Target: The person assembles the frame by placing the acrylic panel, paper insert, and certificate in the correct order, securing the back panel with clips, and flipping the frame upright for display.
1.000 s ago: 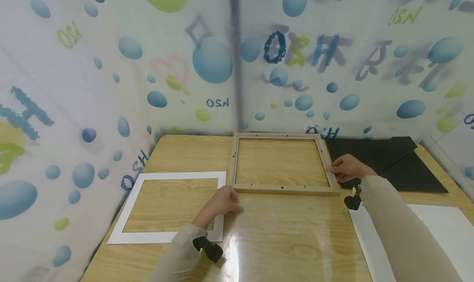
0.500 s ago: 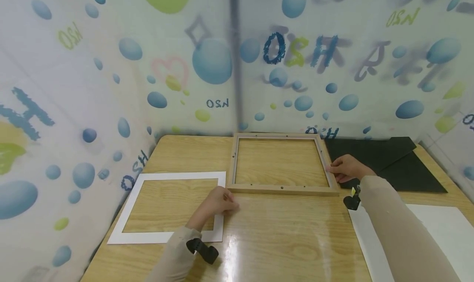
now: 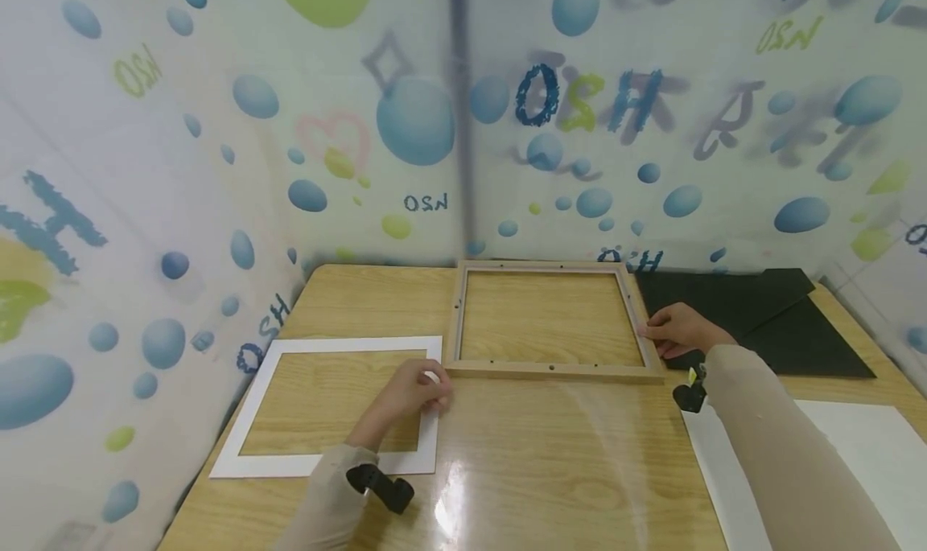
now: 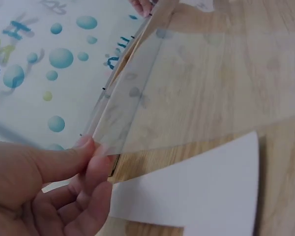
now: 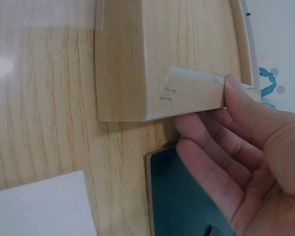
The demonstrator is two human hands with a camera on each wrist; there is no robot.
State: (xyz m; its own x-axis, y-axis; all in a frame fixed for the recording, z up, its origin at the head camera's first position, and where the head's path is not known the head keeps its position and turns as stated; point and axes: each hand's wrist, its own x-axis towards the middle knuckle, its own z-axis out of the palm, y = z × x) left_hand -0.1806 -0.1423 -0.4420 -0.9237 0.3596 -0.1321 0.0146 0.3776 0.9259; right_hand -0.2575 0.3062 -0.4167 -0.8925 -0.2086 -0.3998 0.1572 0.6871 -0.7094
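Observation:
My left hand (image 3: 405, 390) pinches the corner of a clear plastic sheet (image 4: 211, 83) between thumb and fingers. In the left wrist view the sheet stretches away over the table, its edge running along the wooden picture frame (image 4: 105, 105). In the head view it hardly shows, apart from a faint curved line. The light wooden frame (image 3: 558, 368) lies at the table's back middle, its opening showing bare wood grain. My right hand (image 3: 681, 330) grips the frame's right side, thumb on top and fingers beneath, as the right wrist view shows.
A white mat (image 3: 290, 464) with a rectangular window lies left, partly under my left hand in view. Behind my right hand is a black backing board (image 3: 782, 326) with a flap. A white sheet (image 3: 862, 446) lies at the right front. A printed curtain (image 3: 413, 229) hangs behind the table.
My left hand has moved left and slightly back, over the mat's right edge. A curved line of the clear sheet now shows in front of the frame. My right hand stays on the frame.

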